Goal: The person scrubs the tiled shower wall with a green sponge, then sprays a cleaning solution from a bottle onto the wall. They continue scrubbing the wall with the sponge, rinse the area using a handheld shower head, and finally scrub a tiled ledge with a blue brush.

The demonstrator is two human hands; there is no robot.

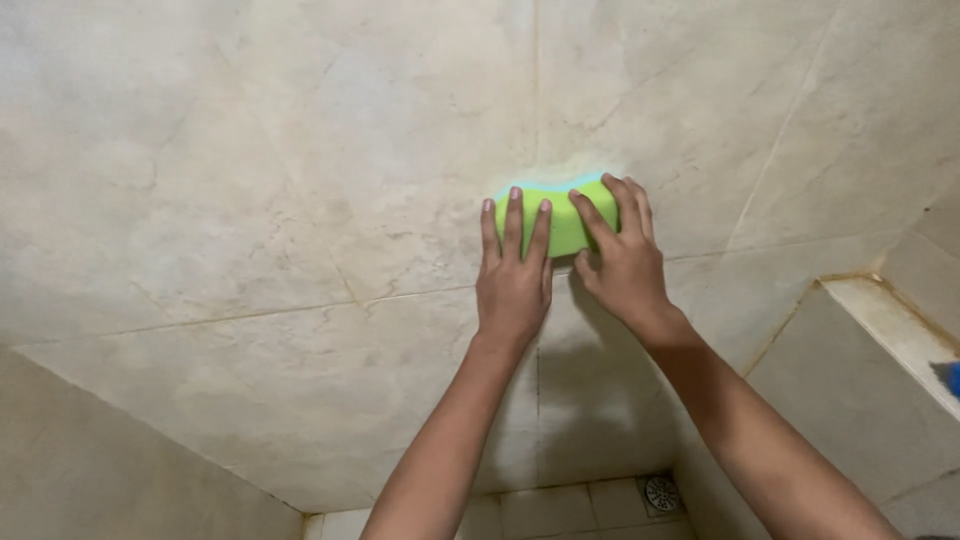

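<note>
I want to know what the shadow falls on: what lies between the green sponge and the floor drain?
In the head view, only bare beige wall tile with grout lines separates the green sponge from the floor drain.
</note>
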